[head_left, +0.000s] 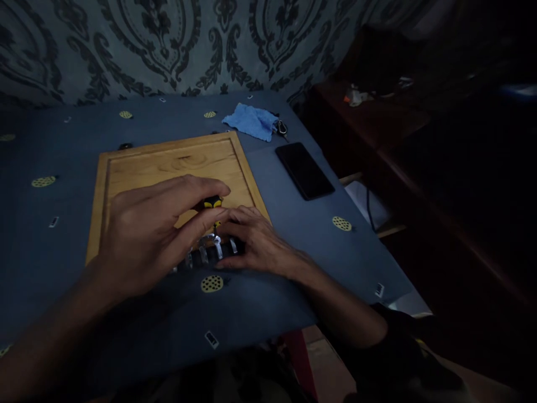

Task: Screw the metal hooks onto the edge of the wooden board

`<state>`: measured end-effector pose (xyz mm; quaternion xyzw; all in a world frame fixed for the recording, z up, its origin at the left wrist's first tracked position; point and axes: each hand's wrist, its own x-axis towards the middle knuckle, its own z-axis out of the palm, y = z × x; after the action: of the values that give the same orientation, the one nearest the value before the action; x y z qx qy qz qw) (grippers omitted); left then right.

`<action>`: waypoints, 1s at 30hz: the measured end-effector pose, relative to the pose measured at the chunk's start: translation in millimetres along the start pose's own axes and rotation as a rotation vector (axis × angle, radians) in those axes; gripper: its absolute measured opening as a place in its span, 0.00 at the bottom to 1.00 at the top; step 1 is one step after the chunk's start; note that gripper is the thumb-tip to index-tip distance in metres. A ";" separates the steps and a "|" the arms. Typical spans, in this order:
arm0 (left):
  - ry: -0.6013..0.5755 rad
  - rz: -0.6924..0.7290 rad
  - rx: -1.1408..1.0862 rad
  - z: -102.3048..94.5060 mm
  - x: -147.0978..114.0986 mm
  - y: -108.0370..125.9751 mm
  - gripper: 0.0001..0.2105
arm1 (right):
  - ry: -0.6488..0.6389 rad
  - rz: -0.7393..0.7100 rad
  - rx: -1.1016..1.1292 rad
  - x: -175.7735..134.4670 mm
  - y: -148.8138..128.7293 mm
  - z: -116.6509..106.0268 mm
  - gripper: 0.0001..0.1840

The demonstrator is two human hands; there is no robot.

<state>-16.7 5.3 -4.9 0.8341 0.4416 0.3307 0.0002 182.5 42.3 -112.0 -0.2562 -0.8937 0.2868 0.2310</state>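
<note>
1. Two hands met over the near edge of a wooden board point(168, 162). The left hand point(146, 235) pinched a small black-and-yellow handle point(212, 202) between thumb and fingertips. The right hand point(255, 243) lay low beside it, fingers curled on the end of a bit holder point(210, 252).
2. That dark holder strip sat on the blue surface point(62, 235), just at the board's front edge and partly under both hands. Several short metal bits stood in it in a row, silvery and slim; their tips were too dim to tell apart.
3. As a judgement, the work looked to be at an early or middle stage: the handle was held just above the row of bits, most slots looked filled, and whether a bit was seated in the handle could not be told.
4. The board was pale, smooth-grained wood, rectangular, with a groove around its rim; nothing else lay on its bare part.
5. The surface was covered in matte blue cloth, dotted with round yellow patterned markers point(212, 284) and small printed tags.
6. A crumpled, soft blue cloth point(250, 121) lay beyond the board's far corner, and a glossy black phone point(304, 170), flat and rectangular, lay to the right of the board, apart from it.
</note>
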 end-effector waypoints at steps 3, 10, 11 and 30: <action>-0.001 -0.037 -0.016 -6.4 -0.1 2.7 0.08 | -0.008 0.002 -0.018 -0.3 0.2 -0.8 0.25; 0.005 -0.152 0.034 -20.1 -2.8 11.9 0.09 | 0.013 -0.007 -0.008 -1.2 0.6 -0.6 0.28; -0.004 -0.137 0.027 -19.2 -3.3 11.6 0.08 | 0.013 -0.009 -0.001 -1.2 0.7 -0.5 0.28; -0.047 -0.064 -0.013 -6.8 -0.8 6.5 0.08 | -0.014 -0.017 -0.028 -1.6 0.6 -1.7 0.29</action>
<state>-16.0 -1.2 1.8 0.8271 0.4656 0.3137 0.0264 184.8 42.5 -111.6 -0.2497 -0.9014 0.2742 0.2235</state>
